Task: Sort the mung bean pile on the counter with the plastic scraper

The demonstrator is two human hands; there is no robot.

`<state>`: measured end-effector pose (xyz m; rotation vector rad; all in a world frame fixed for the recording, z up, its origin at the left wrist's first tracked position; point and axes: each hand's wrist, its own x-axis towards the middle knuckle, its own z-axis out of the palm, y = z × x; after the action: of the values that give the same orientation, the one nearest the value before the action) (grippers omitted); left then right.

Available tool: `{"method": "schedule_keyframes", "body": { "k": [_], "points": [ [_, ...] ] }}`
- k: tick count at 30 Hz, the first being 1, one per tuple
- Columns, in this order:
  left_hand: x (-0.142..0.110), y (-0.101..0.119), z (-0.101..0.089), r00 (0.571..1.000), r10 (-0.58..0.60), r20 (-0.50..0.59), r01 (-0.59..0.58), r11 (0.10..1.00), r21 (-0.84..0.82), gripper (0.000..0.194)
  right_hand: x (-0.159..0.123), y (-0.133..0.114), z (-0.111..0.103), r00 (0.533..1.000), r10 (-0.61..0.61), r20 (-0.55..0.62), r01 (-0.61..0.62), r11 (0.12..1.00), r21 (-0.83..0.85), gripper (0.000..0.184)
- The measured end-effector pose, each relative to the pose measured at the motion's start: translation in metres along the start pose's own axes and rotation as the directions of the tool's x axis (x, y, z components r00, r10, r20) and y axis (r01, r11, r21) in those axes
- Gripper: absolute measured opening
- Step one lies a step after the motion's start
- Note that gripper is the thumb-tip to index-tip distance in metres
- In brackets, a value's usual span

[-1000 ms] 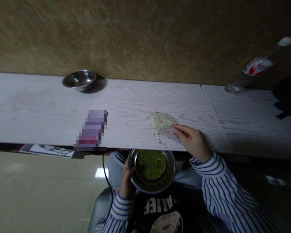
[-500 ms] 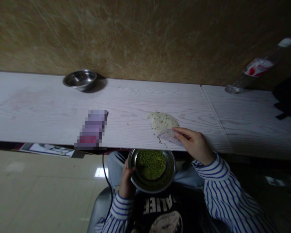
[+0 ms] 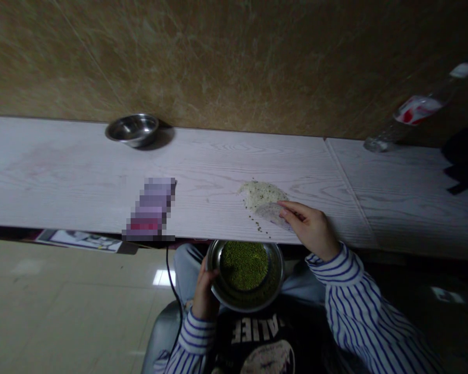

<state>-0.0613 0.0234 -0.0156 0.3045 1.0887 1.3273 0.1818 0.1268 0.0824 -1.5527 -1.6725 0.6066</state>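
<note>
Pinching a thin disc [image 3: 271, 213] in the right hand [image 3: 315, 228] at the edge of a grain pile [image 3: 260, 192], center frame.
Gripping a steel bowl [image 3: 246, 303] at lower center with the left hand [image 3: 206, 292]; seemingly well along, with many green beans [image 3: 245, 264] in it, small specks [image 3: 259, 228] left around the grain pile.

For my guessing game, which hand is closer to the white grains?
Right. The right hand is beside the white grains, pinching a thin piece; the left hand is farther, past the table's near edge, holding a bowl.
</note>
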Motion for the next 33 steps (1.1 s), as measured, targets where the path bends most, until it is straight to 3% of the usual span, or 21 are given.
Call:
{"method": "schedule_keyframes", "body": {
  "k": [10,17,26,33],
  "points": [
    [0.0,0.004,0.001,0.999,0.026,-0.031,-0.026,1.0,0.0,0.052,0.01,-0.011,0.01,0.994,-0.081,0.08,0.083,0.996,-0.023,0.028],
    [0.001,0.006,-0.002,0.998,0.025,-0.06,-0.025,1.0,-0.003,0.056,0.004,-0.012,0.002,0.987,-0.102,0.127,0.102,0.995,0.012,0.025],
    [-0.003,0.008,0.009,0.999,0.004,-0.04,-0.005,1.0,-0.004,0.05,-0.014,-0.011,0.004,0.999,-0.008,0.049,0.008,1.0,-0.014,0.029],
    [-0.002,0.001,0.014,1.0,0.017,0.0,-0.017,1.0,-0.006,0.053,-0.034,-0.018,0.009,0.995,0.036,-0.094,-0.04,0.999,-0.036,0.03]
  ]
}}
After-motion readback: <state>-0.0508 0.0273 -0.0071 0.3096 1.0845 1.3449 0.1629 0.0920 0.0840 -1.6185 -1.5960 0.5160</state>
